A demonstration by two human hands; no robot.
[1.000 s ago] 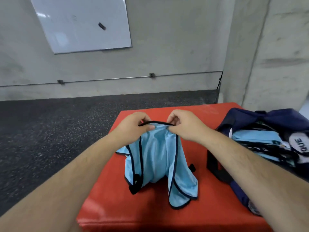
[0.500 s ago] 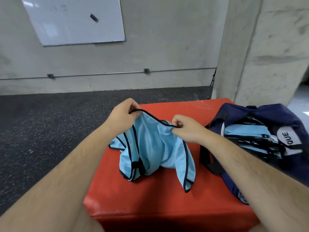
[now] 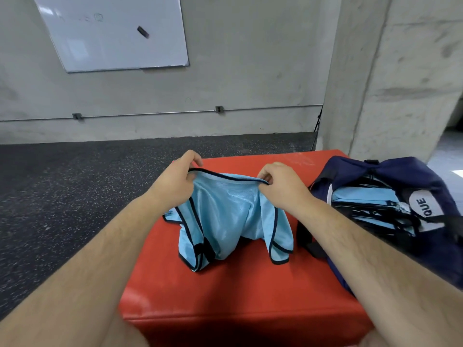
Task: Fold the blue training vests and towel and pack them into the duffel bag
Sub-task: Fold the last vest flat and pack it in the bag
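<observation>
- One wide-angle camera, worn on the person's head, looks forward and down, close over the red block.
- It faces the concrete wall; the duffel bag lies at the frame's right edge.

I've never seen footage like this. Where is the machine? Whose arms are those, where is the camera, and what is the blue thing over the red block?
There is no machine here: a person does the work with bare hands. The one picture comes from a wide-angle camera worn on that person's head. It looks forward and down, so both forearms reach in from the bottom edge. The left hand and the right hand each pinch the dark-trimmed top edge of a light blue vest. They hold it up so that the rest hangs down onto a red padded block. On the right side of the block sits a navy duffel bag, open, with more light blue fabric showing inside. Beyond are a dark speckled floor, a concrete wall and a whiteboard.
</observation>
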